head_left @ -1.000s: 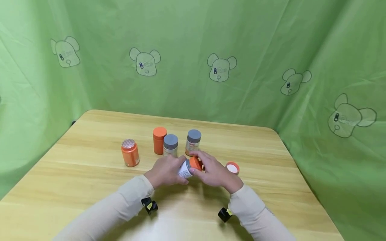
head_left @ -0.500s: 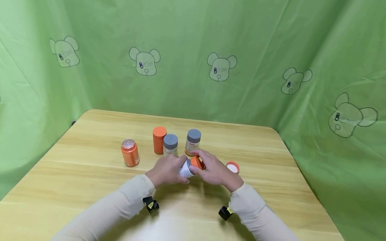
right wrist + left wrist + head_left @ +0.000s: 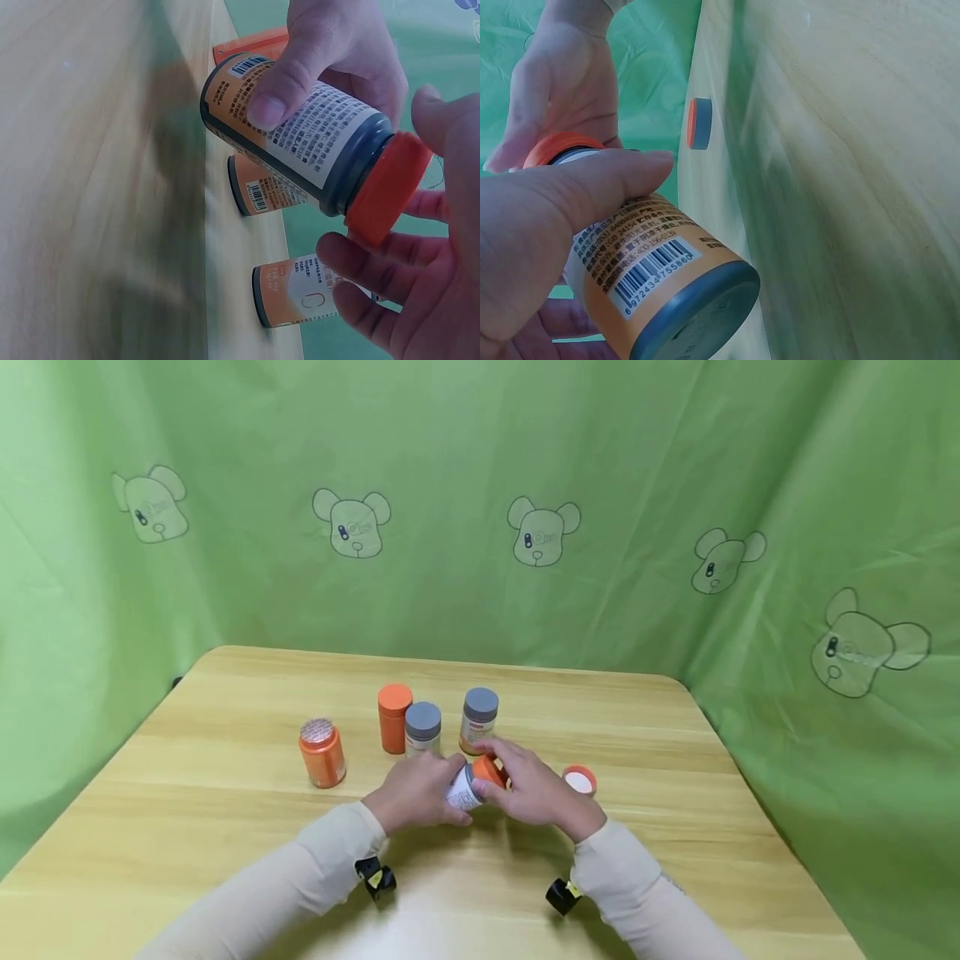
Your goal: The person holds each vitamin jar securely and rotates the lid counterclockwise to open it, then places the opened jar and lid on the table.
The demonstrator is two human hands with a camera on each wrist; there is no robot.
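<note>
My left hand [image 3: 422, 792] grips a supplement bottle [image 3: 649, 259] by its body, thumb across the label. The bottle is dark grey with an orange and white printed label and is tilted above the table, its neck toward my right hand [image 3: 534, 787]. An orange cap [image 3: 390, 187] sits over the bottle's neck. My right hand holds this cap, its thumb on one side and fingers on the other. Part of the bottle's body is hidden behind my left hand in the head view.
An orange bottle [image 3: 324, 760] with a foil-sealed mouth stands at left. Behind my hands are an orange-capped bottle [image 3: 393, 727] and two grey-capped bottles, one left [image 3: 423, 727] and one right [image 3: 479, 718]. A loose upturned cap [image 3: 579, 779] with a white liner lies at right.
The head view has tilted slightly, so the table and bottles sit a little lower in it. Both hands keep their holds on the bottle and cap, almost in place.
</note>
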